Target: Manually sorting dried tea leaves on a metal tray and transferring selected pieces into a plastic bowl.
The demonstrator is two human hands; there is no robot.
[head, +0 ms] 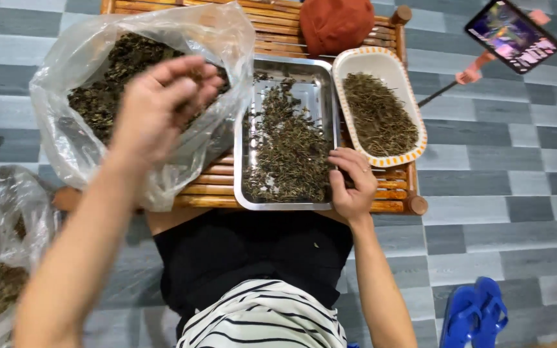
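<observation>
Left hand (pixel 162 103), fingers pinched on a few dried leaves, hovers over the open bag (pixel 130 96)—right hand (pixel 351 183) lies released on the tray (pixel 320 96) rim, steadying it on the bench (pixel 291 26).

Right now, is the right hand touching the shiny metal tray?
Touching. The head view shows the right hand resting on the near right edge of the metal tray, its fingers curled over the rim onto the dried leaves.
</observation>
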